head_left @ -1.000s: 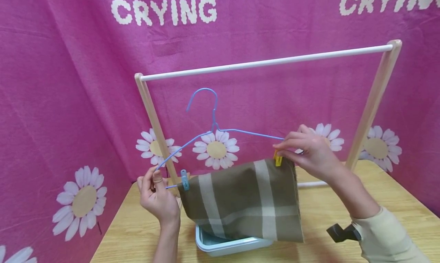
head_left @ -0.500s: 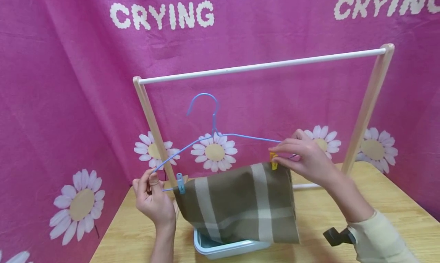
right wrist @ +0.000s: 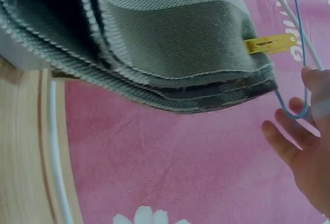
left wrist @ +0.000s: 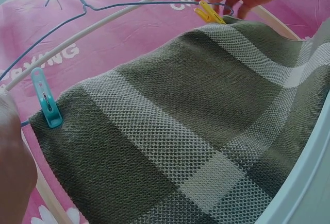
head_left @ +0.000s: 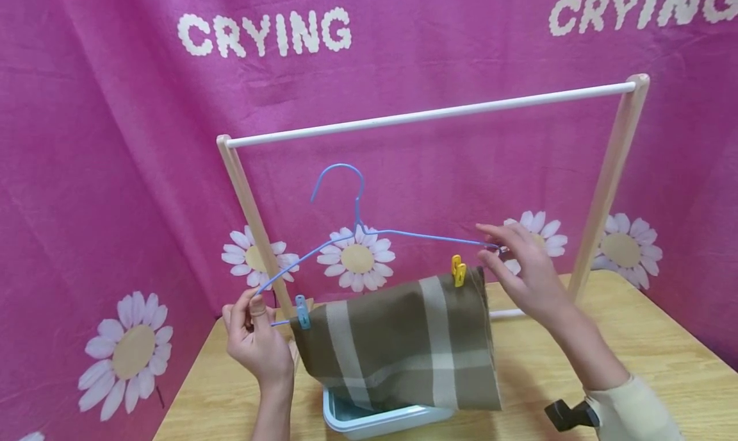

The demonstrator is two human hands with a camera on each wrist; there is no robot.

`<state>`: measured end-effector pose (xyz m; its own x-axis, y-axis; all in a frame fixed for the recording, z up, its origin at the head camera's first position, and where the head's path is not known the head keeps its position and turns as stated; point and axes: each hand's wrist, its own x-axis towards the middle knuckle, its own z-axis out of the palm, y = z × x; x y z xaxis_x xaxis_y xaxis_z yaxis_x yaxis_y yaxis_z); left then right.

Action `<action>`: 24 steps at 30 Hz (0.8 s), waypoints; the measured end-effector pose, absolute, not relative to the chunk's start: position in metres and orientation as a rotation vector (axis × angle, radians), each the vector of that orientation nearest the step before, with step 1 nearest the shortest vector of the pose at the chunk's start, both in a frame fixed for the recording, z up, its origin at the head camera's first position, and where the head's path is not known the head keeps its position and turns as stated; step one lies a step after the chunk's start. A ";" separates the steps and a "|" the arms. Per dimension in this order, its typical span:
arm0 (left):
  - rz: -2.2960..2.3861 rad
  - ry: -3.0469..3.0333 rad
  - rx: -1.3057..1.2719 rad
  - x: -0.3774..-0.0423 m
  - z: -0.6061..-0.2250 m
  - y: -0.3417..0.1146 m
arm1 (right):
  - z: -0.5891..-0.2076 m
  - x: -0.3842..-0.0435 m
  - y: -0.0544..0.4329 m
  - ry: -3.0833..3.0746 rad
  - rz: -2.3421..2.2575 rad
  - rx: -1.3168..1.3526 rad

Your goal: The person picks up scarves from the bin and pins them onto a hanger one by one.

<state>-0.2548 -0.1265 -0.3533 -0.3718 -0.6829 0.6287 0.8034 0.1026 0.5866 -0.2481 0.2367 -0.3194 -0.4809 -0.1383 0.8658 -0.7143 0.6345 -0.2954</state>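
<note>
My left hand (head_left: 261, 335) grips the left corner of a blue wire hanger (head_left: 412, 236), held up with its hook on top. Over the hanger's lower bar hangs a folded olive cloth (head_left: 398, 345) with pale stripes. A light blue clothespin (head_left: 302, 311) clips the cloth at its left end, and a yellow clothespin (head_left: 459, 272) at its right, seen closer in the right wrist view as a yellow clip (right wrist: 271, 43). My right hand (head_left: 527, 274) is at the hanger's right end, thumb and fingers spread apart around the wire, off the yellow clothespin.
Behind the hanger stands a rack with a white rod (head_left: 432, 113) and wooden posts (head_left: 611, 184). A pale blue basin (head_left: 392, 422) sits on the wooden table (head_left: 576, 357), partly beneath the cloth. A pink curtain (head_left: 115, 140) hangs around the back and left.
My right hand has let go of the yellow clothespin and moved right to the hanger's end, its fingers spreading. The left hand keeps its hold; the view has shifted slightly.
</note>
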 end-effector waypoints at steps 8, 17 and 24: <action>-1.651 -1.148 -0.181 -0.256 -0.355 -0.127 | -0.331 -0.255 0.236 -1.902 0.752 0.688; -1.746 -1.237 -0.207 -0.259 -0.354 -0.132 | -0.336 -0.269 0.232 -1.674 0.726 0.802; -1.675 -1.432 -0.348 -0.261 -0.352 -0.148 | -0.342 -0.277 0.228 -1.564 0.870 0.777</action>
<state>-0.2611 -0.1479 -0.3522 -0.5741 -0.4317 0.6958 0.7543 0.0517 0.6544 -0.2767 0.2277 -0.3425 -0.1539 -0.0233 0.9878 -0.8518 0.5098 -0.1207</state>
